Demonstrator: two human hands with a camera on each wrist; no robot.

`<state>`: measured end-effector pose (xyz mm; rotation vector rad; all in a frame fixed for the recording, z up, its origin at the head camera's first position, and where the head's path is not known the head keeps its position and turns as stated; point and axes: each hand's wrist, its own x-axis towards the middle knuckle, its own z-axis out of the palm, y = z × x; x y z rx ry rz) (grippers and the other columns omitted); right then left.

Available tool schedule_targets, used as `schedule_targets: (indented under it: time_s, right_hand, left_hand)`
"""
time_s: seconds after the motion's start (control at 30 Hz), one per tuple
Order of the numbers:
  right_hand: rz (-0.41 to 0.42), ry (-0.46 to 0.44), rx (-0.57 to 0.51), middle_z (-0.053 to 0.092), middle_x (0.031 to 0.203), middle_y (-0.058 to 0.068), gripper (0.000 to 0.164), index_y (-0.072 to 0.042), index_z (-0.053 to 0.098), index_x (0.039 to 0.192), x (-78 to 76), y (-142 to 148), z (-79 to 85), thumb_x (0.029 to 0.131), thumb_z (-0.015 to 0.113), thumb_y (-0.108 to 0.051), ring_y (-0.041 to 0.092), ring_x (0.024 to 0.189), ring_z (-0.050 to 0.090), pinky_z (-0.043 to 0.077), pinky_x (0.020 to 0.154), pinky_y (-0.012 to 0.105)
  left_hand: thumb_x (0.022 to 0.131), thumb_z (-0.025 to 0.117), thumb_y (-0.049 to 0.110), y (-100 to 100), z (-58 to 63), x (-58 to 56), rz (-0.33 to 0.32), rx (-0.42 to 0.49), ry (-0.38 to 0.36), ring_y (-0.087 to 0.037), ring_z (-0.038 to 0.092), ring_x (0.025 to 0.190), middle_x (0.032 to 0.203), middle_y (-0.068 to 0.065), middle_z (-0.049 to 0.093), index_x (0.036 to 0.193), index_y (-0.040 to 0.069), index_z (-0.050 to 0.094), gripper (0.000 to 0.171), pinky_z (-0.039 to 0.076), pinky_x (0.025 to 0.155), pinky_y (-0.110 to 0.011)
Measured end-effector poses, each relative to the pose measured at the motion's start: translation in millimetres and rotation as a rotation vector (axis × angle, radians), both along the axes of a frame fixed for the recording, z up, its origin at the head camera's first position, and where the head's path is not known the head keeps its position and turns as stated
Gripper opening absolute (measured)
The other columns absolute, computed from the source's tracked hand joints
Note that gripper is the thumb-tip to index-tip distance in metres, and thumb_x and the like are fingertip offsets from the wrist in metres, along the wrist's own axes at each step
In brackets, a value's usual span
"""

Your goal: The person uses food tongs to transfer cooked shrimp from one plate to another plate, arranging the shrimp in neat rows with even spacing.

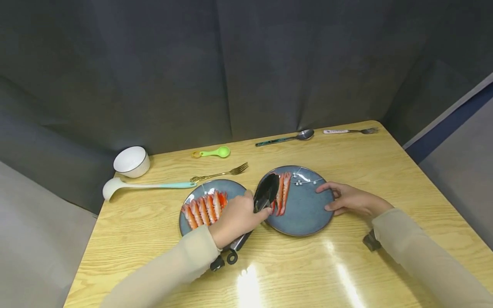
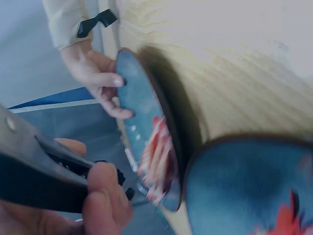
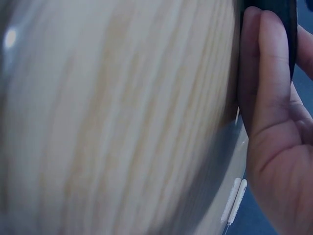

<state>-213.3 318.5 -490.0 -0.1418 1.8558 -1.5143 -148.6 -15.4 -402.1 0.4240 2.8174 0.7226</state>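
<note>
My left hand (image 1: 239, 216) grips a pair of black-headed tongs (image 1: 267, 190), whose head overlaps the left side of the right blue plate (image 1: 308, 214) in the head view. Beside that head lie a few long red-and-white pieces, like crab legs (image 1: 284, 194). My right hand (image 1: 352, 200) holds this plate by its right rim, thumb over the edge and fingers (image 3: 274, 58) underneath. Partly behind my left hand, the left blue plate (image 1: 231, 186) bears a row of several orange-and-white pieces, like shrimp (image 1: 204, 208). What lies between the tong heads is hidden.
Left at the back are a white bowl (image 1: 132, 162) and a white ladle (image 1: 127, 185) with a mint handle. A gold fork (image 1: 221, 173), green measuring spoon (image 1: 215, 152), dark-handled spoon (image 1: 286, 139) and white-handled fork (image 1: 352, 131) lie behind the plates. A dark curtain (image 1: 231, 72) borders the table.
</note>
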Motion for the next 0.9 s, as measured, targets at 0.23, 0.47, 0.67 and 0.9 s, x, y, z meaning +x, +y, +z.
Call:
schedule_targets:
  time_s: [0.23,0.47,0.67,0.9]
  right_hand:
    - [0.01,0.013,0.014,0.033,0.092,0.017,0.064,-0.006,0.032,0.128,-0.2,-1.3,0.0,0.074,0.067,-0.005,0.026,0.081,0.051,0.046,0.072,0.042]
    - [0.0,0.017,0.039,0.032,0.091,0.014,0.066,-0.007,0.032,0.128,-2.2,-1.4,1.7,0.073,0.068,-0.006,0.027,0.083,0.051,0.046,0.072,0.041]
    - [0.003,0.023,0.043,0.032,0.092,0.016,0.066,-0.006,0.031,0.128,-2.1,-1.9,4.4,0.074,0.068,-0.006,0.026,0.081,0.051,0.046,0.071,0.041]
    - [-0.003,0.024,0.048,0.035,0.102,0.02,0.066,-0.006,0.031,0.129,-0.2,-3.6,3.5,0.073,0.068,-0.005,0.024,0.08,0.054,0.047,0.07,0.041]
  left_hand:
    - [0.075,0.052,0.059,-45.9,20.9,21.2,0.063,-0.117,0.059,-0.012,0.042,0.037,0.05,0.0,0.045,0.101,-0.001,0.049,0.065,0.032,0.035,-0.028]
    - [0.074,0.056,0.056,-83.4,15.5,46.5,0.108,-0.215,0.076,-0.006,0.029,0.026,0.037,0.005,0.037,0.108,-0.012,0.048,0.076,0.022,0.028,-0.024]
    - [0.072,0.058,0.055,-86.2,9.5,57.1,0.059,-0.345,0.116,-0.008,0.034,0.028,0.039,0.004,0.037,0.093,-0.008,0.05,0.067,0.026,0.028,-0.026]
    - [0.071,0.062,0.052,-78.8,5.7,64.1,0.033,-0.474,0.101,-0.015,0.041,0.034,0.046,-0.001,0.041,0.104,-0.01,0.051,0.072,0.031,0.029,-0.028]
